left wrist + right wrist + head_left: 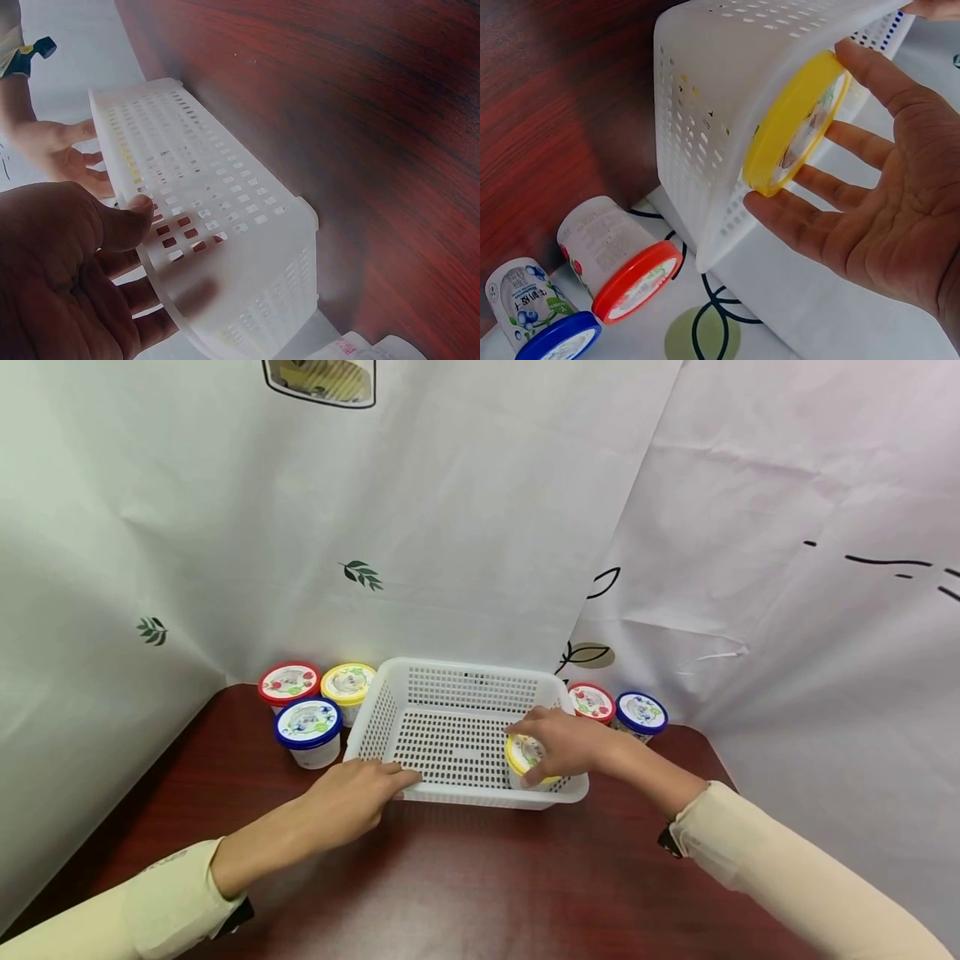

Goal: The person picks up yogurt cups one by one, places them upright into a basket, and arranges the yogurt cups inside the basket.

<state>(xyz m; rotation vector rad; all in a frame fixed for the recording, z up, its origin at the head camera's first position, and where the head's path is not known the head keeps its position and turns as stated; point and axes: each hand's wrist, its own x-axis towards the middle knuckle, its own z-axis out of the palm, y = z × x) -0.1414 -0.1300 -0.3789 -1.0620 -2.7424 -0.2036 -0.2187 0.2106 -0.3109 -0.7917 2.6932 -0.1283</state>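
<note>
A white perforated plastic basket (480, 796) stands on the table. My left hand (358, 795) grips its near left rim; the left wrist view has the thumb (131, 221) outside the wall and the other fingers over the inner side. Inside the basket at the right end is a tub with a yellow lid (522, 755). My right hand (564, 742) holds this tub from above, thumb and fingers spread around the lid edge. In the right wrist view the yellow lid (787, 135) sits at the basket's rim height, its lower body hidden by the basket wall.
Left of the basket stand tubs with a red lid (289, 682), a yellow lid (348, 683) and a blue lid (308, 722). To its right are a red-lidded tub (619, 255) and a blue-lidded tub (536, 311). A white printed sheet (465, 527) hangs behind the dark red table (480, 877).
</note>
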